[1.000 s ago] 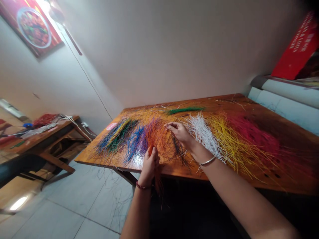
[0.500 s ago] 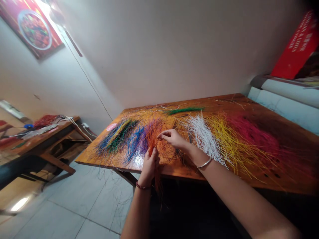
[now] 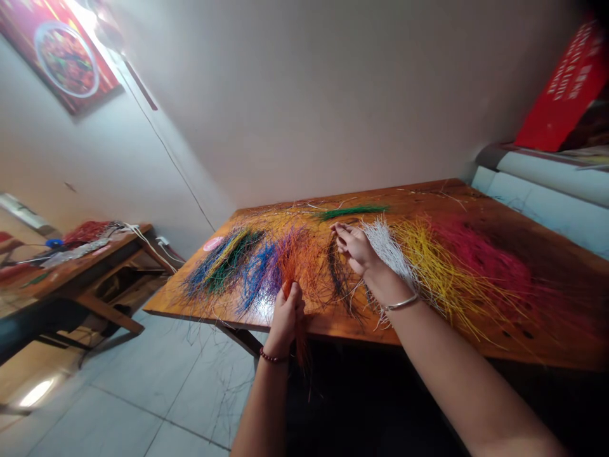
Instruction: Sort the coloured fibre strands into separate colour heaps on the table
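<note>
From where I stand, I'd call the work partway along. Much of the thin stuff lies grouped by colour on the wooden surface, but the orange bunch is in the person's left hand at the near edge, its tips fanning over the surface and its tail hanging below. Those fingers are clamped firmly round it. The right hand hovers between the orange and the white, thumb and forefinger brought together; I can't tell whether a strand is caught between them. What seems left is the stray stuff: loose orange strands lie beside the held bunch, and thin dark strands lie next to those, tangled with a few pale ones.

Counting, I make it two hands and one held bunch. To the right there is one white heap, one yellow heap and one red heap, the yellow straggling toward the red. One green bundle lies at the back. Leftward come one purple heap and one blue heap, touching, then one mixed heap of blue, yellow and green. Single strands are too many to count.
</note>
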The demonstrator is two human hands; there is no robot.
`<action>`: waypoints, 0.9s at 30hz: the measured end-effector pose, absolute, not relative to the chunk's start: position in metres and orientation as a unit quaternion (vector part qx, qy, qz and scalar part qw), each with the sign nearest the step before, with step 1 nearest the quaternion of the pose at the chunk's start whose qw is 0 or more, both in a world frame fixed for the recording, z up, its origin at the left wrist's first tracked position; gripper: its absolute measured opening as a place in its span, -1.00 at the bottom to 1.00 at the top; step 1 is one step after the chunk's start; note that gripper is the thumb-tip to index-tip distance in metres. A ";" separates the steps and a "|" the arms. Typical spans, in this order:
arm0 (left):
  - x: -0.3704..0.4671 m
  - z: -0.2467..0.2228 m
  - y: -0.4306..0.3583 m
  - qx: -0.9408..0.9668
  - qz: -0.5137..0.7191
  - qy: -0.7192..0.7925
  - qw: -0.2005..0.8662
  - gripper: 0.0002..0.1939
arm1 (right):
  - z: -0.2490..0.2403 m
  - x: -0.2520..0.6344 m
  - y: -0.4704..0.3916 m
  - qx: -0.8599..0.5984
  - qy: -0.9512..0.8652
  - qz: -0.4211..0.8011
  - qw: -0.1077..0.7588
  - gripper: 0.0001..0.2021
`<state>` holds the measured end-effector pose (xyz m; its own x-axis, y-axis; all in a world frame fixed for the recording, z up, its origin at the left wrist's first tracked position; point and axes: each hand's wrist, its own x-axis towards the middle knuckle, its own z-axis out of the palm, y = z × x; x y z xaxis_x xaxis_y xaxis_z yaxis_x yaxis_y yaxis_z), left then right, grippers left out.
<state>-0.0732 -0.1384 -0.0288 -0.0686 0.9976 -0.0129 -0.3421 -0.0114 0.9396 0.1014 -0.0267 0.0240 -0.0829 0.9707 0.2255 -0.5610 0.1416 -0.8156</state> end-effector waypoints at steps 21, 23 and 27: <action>-0.073 -0.027 -0.139 0.381 0.604 0.419 0.561 -0.55 | 0.034 0.105 -0.044 -0.083 -0.411 0.772 0.477 -0.78; -0.073 -0.026 -0.140 0.380 0.605 0.420 0.561 -0.54 | 0.034 0.105 -0.048 -0.092 -0.425 0.772 0.464 -0.78; -0.073 -0.027 -0.140 0.385 0.602 0.423 0.557 -0.55 | 0.036 0.102 -0.057 -0.116 -0.437 0.763 0.462 -0.71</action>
<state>-0.0729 -0.1399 -0.0266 -0.0826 0.9966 -0.0066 -0.3450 -0.0224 0.9384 0.1016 -0.0566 0.0356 -0.5472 0.8057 0.2268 -0.6034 -0.1919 -0.7740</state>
